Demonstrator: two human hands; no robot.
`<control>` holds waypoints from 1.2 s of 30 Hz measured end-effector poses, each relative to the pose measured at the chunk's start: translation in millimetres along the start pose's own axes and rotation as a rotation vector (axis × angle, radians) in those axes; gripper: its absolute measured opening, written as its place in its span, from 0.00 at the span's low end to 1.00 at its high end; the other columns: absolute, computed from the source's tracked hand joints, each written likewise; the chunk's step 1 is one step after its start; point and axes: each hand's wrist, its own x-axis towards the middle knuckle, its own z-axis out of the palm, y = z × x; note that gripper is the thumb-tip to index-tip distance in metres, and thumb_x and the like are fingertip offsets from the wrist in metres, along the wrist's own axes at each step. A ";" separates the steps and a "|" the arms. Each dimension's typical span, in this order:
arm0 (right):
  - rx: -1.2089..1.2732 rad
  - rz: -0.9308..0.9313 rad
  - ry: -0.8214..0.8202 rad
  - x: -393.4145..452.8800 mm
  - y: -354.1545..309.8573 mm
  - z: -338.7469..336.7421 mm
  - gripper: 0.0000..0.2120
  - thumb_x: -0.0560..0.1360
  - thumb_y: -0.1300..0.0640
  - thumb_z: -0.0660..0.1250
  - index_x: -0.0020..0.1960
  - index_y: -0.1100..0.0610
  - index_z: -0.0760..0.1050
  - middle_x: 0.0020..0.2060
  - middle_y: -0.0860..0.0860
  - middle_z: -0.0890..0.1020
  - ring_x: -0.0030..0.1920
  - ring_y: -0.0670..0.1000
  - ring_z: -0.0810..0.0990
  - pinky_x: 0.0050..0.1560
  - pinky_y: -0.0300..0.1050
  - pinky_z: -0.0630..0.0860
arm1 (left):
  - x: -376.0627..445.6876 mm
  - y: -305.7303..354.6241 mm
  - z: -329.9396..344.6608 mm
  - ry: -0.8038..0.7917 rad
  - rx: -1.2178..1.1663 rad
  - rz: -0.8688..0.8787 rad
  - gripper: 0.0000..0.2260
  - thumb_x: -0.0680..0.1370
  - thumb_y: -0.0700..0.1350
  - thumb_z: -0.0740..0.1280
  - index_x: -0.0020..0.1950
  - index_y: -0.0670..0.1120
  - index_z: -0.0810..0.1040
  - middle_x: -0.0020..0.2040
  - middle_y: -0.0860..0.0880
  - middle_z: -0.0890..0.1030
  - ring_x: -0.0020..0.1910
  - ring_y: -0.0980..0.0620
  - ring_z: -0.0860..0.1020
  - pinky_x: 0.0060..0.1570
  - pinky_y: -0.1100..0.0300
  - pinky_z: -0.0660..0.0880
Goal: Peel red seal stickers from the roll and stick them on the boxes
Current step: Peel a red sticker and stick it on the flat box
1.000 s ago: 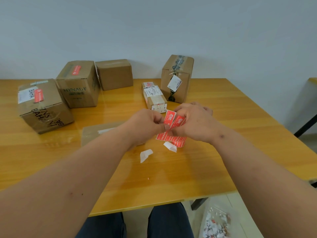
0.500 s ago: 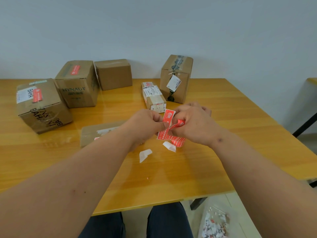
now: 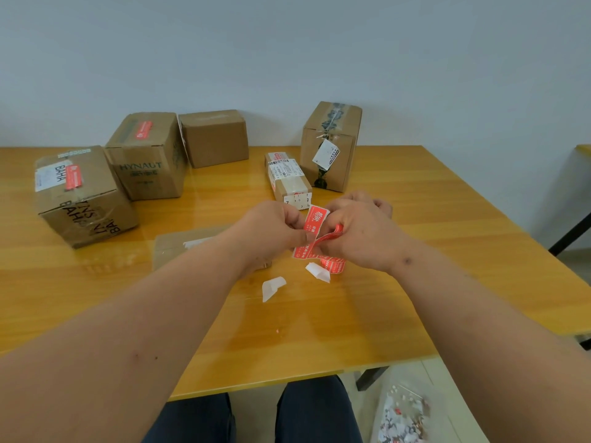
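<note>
Both hands meet over the middle of the table on a strip of red seal stickers. My left hand pinches a red sticker that stands up off the strip. My right hand grips the strip, whose end bends over by its thumb. Several cardboard boxes stand at the back: a BAHA box and a HYNAUT box each carry a red seal on top; a plain box, a long narrow box and a tall taped box stand further right.
A flat brown envelope lies under my left wrist. Two white backing scraps lie on the wooden table. A clear bag of scraps sits on the floor at the lower right. A wall stands behind the boxes.
The red sticker has lifted further off the strip, and the strip's end now curls over by my right thumb. Both hands stay in about the same place.
</note>
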 end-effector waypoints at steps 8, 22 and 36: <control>0.022 -0.026 0.033 -2.3 0.3 1.3 0.04 0.68 0.45 0.73 0.36 0.43 0.81 0.47 0.30 0.73 0.64 0.45 0.63 0.60 0.53 0.55 | 2.4 -4.1 4.2 0.069 0.009 -0.004 0.06 0.78 0.44 0.69 0.50 0.43 0.81 0.45 0.46 0.85 0.49 0.46 0.82 0.53 0.48 0.79; 0.026 -0.052 0.007 -1.7 3.8 1.0 0.05 0.68 0.43 0.73 0.38 0.44 0.83 0.52 0.31 0.76 0.65 0.44 0.62 0.63 0.53 0.54 | 9.7 -6.4 3.0 0.194 0.092 -0.031 0.05 0.78 0.48 0.69 0.49 0.47 0.81 0.44 0.46 0.84 0.47 0.46 0.82 0.52 0.43 0.79; 0.223 0.081 0.105 8.5 -11.9 -22.1 0.19 0.70 0.27 0.56 0.47 0.38 0.77 0.51 0.37 0.78 0.57 0.45 0.74 0.57 0.49 0.57 | -1.8 1.8 -16.5 0.097 0.030 -0.073 0.03 0.77 0.46 0.71 0.47 0.47 0.82 0.44 0.47 0.85 0.42 0.53 0.81 0.42 0.61 0.76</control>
